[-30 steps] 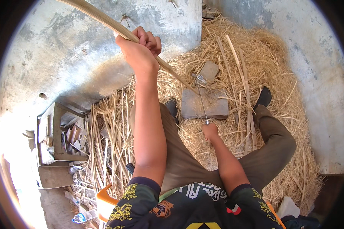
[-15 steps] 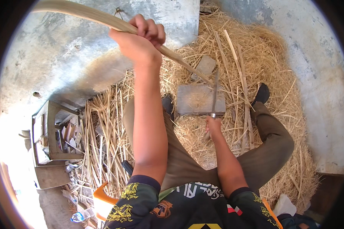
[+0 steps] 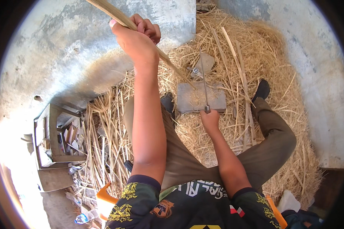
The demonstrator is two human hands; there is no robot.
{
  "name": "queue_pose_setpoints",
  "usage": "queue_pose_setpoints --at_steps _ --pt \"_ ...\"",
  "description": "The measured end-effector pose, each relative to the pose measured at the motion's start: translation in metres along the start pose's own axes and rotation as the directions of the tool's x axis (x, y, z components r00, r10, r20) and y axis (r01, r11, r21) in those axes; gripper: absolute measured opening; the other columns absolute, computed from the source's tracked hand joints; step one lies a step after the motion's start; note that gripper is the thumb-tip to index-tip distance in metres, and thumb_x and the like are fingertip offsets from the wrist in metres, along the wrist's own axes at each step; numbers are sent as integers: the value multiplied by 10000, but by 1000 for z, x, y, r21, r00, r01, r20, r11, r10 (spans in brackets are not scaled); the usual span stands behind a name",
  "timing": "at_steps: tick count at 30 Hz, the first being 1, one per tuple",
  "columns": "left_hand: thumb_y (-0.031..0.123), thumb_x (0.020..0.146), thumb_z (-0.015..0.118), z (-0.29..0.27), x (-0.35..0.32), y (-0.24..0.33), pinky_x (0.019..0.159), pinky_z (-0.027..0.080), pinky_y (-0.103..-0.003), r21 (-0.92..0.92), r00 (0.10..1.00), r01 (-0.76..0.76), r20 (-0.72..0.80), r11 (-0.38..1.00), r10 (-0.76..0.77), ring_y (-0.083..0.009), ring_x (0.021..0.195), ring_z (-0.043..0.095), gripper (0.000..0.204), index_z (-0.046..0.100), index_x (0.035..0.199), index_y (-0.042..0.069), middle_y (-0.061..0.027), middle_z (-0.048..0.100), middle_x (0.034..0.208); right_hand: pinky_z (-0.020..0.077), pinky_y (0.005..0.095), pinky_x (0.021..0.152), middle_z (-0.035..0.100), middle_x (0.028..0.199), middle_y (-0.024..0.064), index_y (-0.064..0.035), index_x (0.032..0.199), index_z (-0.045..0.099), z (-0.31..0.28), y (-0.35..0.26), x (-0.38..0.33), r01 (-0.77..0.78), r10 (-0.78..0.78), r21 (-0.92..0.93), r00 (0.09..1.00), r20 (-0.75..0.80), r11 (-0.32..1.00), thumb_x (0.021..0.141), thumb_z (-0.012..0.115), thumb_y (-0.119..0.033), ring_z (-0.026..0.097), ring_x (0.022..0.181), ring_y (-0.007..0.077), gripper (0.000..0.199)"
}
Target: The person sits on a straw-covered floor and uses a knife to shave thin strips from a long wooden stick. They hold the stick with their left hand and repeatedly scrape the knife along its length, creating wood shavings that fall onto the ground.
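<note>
My left hand (image 3: 138,42) is raised at the upper middle, its fingers closed round a long pale strip of bamboo (image 3: 173,68). The strip slants down to the right, and its lower end is over the grey rectangular block (image 3: 184,102) between my legs. Just in front of the block's near edge, my right hand (image 3: 210,120) grips a long, narrow-bladed knife (image 3: 204,84). Its blade points away from me across the block, to the right of the strip's end. Most of the knife's handle is hidden in my fist.
Fine shavings (image 3: 263,49) cover the floor around the block. Several strips (image 3: 239,65) lie to its right, with more bamboo pieces (image 3: 97,133) on the left. Beyond the block are a flat stone (image 3: 207,63) and a small metallic item (image 3: 195,71). A wooden frame (image 3: 57,133) stands far left.
The strip's lower end has shifted left and slightly up. My right hand has moved a little left and away from me, and the knife's tip has swung left.
</note>
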State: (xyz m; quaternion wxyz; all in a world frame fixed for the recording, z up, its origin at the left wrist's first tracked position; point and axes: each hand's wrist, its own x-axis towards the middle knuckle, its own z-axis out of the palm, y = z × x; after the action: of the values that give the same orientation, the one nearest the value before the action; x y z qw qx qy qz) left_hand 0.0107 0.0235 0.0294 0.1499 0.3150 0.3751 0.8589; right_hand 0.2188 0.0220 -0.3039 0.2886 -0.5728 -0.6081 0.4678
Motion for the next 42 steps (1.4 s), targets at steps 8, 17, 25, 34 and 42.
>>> queue_pose_setpoints --at_steps 8,17,25,34,42 --pt "448 1004 152 -4 8 2 462 118 -308 24 1000 9 -19 1000 -8 -129 497 128 493 223 626 139 -1 180 513 435 415 547 539 581 106 36 652 535 12 28 -1 19 -19 -146 1000 5 989 841 673 -206 491 515 200 337" --pt "493 1020 138 0 8 2 463 128 -302 18 999 17 -42 1000 -16 -123 493 128 519 213 643 145 10 184 522 441 377 437 579 610 79 -6 710 572 4 47 10 -599 471 202 761 447 775 841 699 -186 537 450 198 256" --pt "539 1050 132 -14 16 -5 437 174 -298 30 986 -35 -162 999 39 -121 464 205 566 220 674 125 9 215 542 466 373 541 568 560 66 6 625 553 -6 -25 16 13 -6 165 999 -41 986 853 698 -245 610 545 193 368" --pt "499 1043 114 3 12 -4 456 154 -296 34 987 -34 -156 999 39 -128 468 169 539 216 658 136 13 190 533 427 415 467 534 555 52 -13 665 535 9 49 -3 -389 446 -298 881 157 872 887 648 -163 482 430 238 291" --pt "765 976 137 -14 20 -11 454 221 -278 101 961 -137 -227 985 157 -136 484 267 710 271 701 125 7 264 584 382 364 374 418 513 8 -96 681 470 1 10 0 -777 418 451 621 663 438 850 662 -97 390 369 158 256"
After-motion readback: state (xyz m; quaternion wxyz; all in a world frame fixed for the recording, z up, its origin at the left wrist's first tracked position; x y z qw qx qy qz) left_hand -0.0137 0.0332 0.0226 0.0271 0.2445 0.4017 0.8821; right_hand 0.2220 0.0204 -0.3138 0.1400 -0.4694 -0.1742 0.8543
